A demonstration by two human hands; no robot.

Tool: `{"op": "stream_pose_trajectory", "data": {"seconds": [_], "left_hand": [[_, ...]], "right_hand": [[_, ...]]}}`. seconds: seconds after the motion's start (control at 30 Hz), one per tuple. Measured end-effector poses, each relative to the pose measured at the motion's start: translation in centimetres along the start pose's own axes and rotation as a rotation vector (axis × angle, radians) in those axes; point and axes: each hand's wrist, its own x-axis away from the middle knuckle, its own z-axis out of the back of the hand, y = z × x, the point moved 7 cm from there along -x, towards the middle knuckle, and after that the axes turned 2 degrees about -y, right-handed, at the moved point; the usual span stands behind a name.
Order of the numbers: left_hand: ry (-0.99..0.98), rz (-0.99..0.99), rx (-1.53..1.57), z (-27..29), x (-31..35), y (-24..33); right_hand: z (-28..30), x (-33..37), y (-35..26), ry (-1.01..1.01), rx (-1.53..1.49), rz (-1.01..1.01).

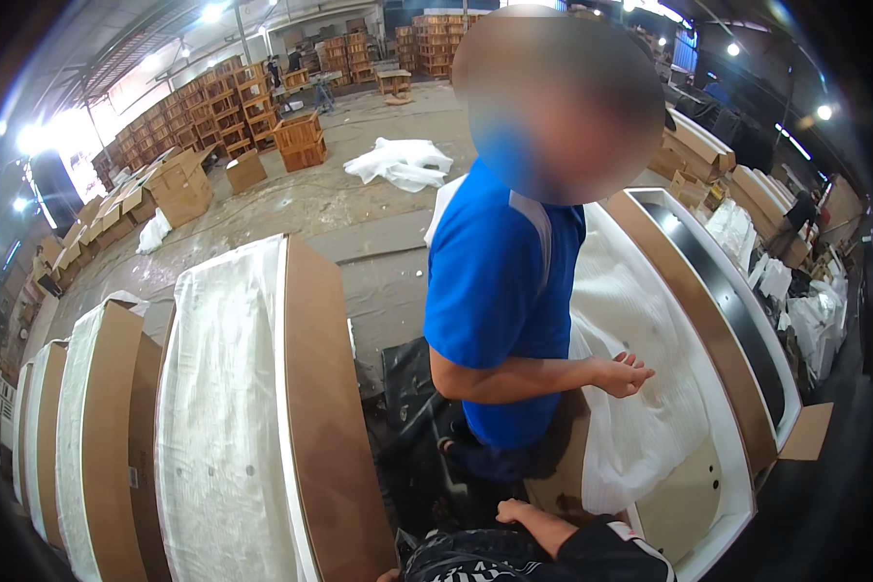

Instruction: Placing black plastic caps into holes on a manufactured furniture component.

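My right hand (pixel 514 511) is low in the view, fingers curled, beside the near end of an open carton (pixel 558 461). Whether anything lies inside its fingers is hidden. Of my left hand (pixel 388 575) only a sliver shows at the lower edge, by the foot of a long carton (pixel 328 407); its fingers are out of sight. A co-worker in a blue shirt (pixel 500 281) stands in front of me, one bare hand (pixel 623 375) held out over white foam sheeting (pixel 640 417). Under the sheeting lies a pale panel (pixel 684 509) with dark holes.
More foam-topped cartons (pixel 102 427) line the left. A carton with a black panel (pixel 723 291) stands at the right, with heaped white wrapping (pixel 815 320) beyond. Black sheeting (pixel 412 417) covers floor near the co-worker. Wooden crates (pixel 301 141) are stacked at the back.
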Motion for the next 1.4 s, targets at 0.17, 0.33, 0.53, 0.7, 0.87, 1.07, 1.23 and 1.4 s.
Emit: {"op": "stream_pose_trajectory", "data": {"seconds": [0.17,0.33,0.53,0.7,0.87,1.07,1.23,1.4], "left_hand": [[-0.02,-0.502,-0.155,2.1,-8.2,19.1],[-0.2,-1.358,-0.369,-7.8,-6.9,51.9],[-0.274,-2.192,-0.536,-22.2,2.2,71.4],[0.674,-2.543,-1.243,-23.3,5.7,69.7],[-0.23,-2.081,-0.586,-9.0,1.3,64.5],[-0.343,-1.316,-0.545,11.2,-13.5,50.5],[-0.165,-0.777,-0.496,26.7,-25.1,40.9],[-0.038,-0.443,-0.397,37.0,-34.1,32.9]], "right_hand": [[4.9,-7.5,-4.2,0.301,-0.383,-0.041],[11.1,-11.8,-16.1,0.54,0.122,0.53],[22.3,-8.0,-15.9,0.46,-0.185,0.352],[26.0,-8.3,-16.0,0.477,-0.213,0.311],[23.1,-12.8,-19.4,0.422,-0.171,0.287],[23.5,-18.0,-24.8,0.358,-0.181,0.193],[31.7,-21.0,-27.4,0.372,-0.007,0.075],[41.9,-21.4,-23.7,0.284,-0.097,-0.014]]}}
